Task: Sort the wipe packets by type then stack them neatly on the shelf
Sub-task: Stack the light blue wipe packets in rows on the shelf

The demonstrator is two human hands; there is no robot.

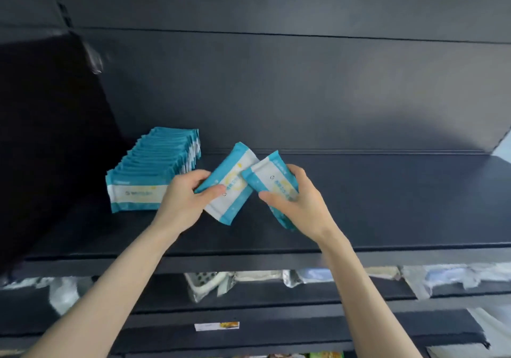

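Left hand (pixel 182 200) grips one blue-and-white wipe packet (pixel 231 184); right hand (pixel 300 201) grips a second packet (pixel 272 176). Both are held above the dark shelf (pixel 387 197), right of the standing packet row (pixel 154 169).

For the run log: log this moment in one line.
left hand grips left packet | right hand grips right packet | packet row stands on shelf
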